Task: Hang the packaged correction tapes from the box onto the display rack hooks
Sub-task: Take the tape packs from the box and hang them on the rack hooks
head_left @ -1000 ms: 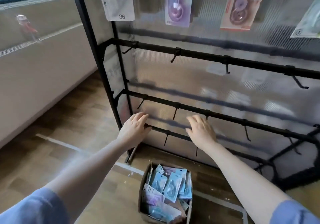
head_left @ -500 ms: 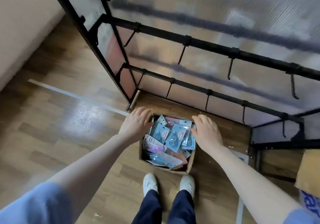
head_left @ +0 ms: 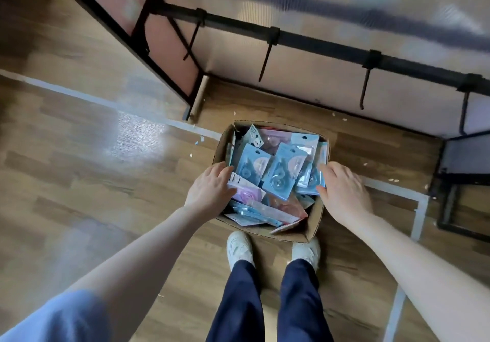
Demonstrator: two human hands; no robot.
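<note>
Packets of correction tape [head_left: 281, 174] lie heaped in the cardboard box [head_left: 314, 225] on the floor [head_left: 92, 172], mostly blue cards with 1 or 2 pink ones, none yet lifted. Left hand [head_left: 209, 190] rests at the box's left edge, its fingers [head_left: 221, 169] fairly straight and touching the nearest cards; right hand [head_left: 343, 190] sits at the right edge, loosely spread against a blue packet, gripping nothing. To pick well, I would pinch a single top packet near its hang hole, so it comes free of its neighbours and arrives at a hook [head_left: 266, 58] ready to thread. Beyond the box stands the display rack [head_left: 318, 46], its lowest rail showing about 4 bare hooks. Upper rails are cut off by the frame's top edge, the rack is blurred, and packets deep in the box are hidden beneath others. Print on the cards is unreadable.
</note>
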